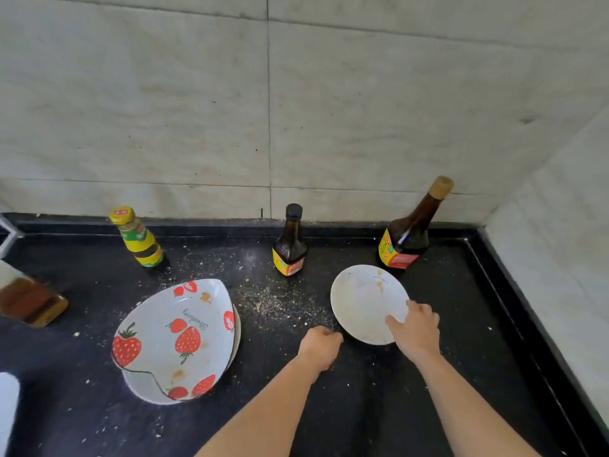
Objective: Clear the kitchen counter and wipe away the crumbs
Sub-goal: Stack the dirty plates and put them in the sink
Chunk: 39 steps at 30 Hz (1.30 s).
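Observation:
A small round white plate (362, 298) with brown smears lies on the black counter (379, 407). My right hand (417, 328) rests on its near right rim, fingers spread over the edge. My left hand (321, 347) is curled into a fist on the counter just left of the plate, holding nothing I can see. Pale crumbs (280, 305) are scattered between the white plate and a large strawberry-patterned plate (171, 338), which is stacked on another plate and looks cracked near its front.
Three bottles stand along the back wall: a yellow-capped jar (138, 239), a small dark sauce bottle (290, 249), a taller dark bottle (408, 232). A brown-liquid bottle (29, 301) lies at the left edge. Tiled walls close the back and right.

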Available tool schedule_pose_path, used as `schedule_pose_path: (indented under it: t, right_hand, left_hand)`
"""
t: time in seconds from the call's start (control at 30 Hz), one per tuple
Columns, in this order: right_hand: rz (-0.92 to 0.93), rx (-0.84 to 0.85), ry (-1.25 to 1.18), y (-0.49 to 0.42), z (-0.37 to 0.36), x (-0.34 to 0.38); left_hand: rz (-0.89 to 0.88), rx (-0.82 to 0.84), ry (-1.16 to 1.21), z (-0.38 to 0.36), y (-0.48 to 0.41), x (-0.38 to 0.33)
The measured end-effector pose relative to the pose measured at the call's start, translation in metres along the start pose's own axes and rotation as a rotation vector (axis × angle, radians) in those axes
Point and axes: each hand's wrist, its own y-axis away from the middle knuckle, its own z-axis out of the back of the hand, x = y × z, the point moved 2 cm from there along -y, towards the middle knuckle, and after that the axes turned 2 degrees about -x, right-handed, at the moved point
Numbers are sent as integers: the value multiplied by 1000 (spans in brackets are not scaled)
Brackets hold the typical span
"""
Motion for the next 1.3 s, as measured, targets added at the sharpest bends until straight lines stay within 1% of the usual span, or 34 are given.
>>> schedule_pose_path:
  t: [0.07,0.17,0.23,0.33,0.4,0.53,0.63,0.7,0.77,0.87,0.93,1.03,1.17,1.23,1.3]
  right_hand:
    - [-41,30,38,-12,0,-17]
    - [-51,86,63,-25,-5,-30]
    - [-34,101,66,-27,-13,-32]
    - [-56,87,10,-29,-22,-32]
    - [-77,89,-88,-31,-24,-31]
    - [-253,169,-476,-35,-16,-29]
    - [-276,265,-631,-32,-10,-22]
    - [-241,348,-679,-25,-7,-14]
    - [-203,419,-698,-14,-2,-5]
    - [-125,545,-743,8,0,19]
    - [-59,613,-727,23,0,41]
    - [54,678,-654,50,-10,83]
    - [165,718,-567,85,-33,137]
    - [191,711,-562,97,-45,159]
    - [234,651,-523,109,-58,183]
  left_hand:
    - [23,-16,53,-13,-6,-7]
    - [68,-48,244,-23,-13,-16]
    - [97,-28,356,-26,-15,-19]
    - [124,-2,488,-32,-16,-21]
    - [132,19,578,-32,-13,-23]
    - [144,61,702,-30,-2,-26]
    - [157,47,758,-15,6,-25]
    - [180,29,745,2,14,-21]
    - [190,68,653,23,26,-13]
    - [151,145,516,66,48,4]
    - [125,131,475,94,62,16]
    - [91,49,380,138,81,36]
    - [38,-65,271,190,97,64]
    - [28,-97,318,210,100,74]
    - [8,-175,300,235,99,83]
